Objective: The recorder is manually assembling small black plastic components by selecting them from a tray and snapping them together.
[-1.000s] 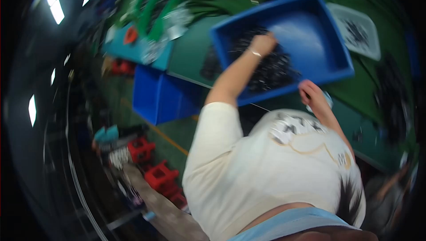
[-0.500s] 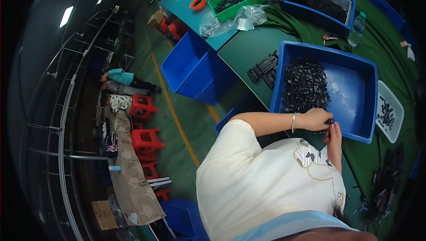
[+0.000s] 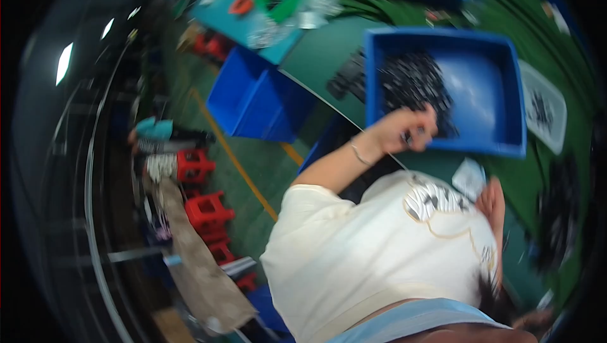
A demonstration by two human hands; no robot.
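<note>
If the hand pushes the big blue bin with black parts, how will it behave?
The blue bin looks stiff-walled, so it would probably slide rather than bend. The black parts fill only one side, so it may feel uneven. The left hand is at its near rim.

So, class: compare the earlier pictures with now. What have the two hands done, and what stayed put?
The left hand drew back from deep among the black parts to the near rim of the blue bin. The right hand dropped away from it, beside a small white packet. Grips are blurred. Bin and parts stayed.
</note>
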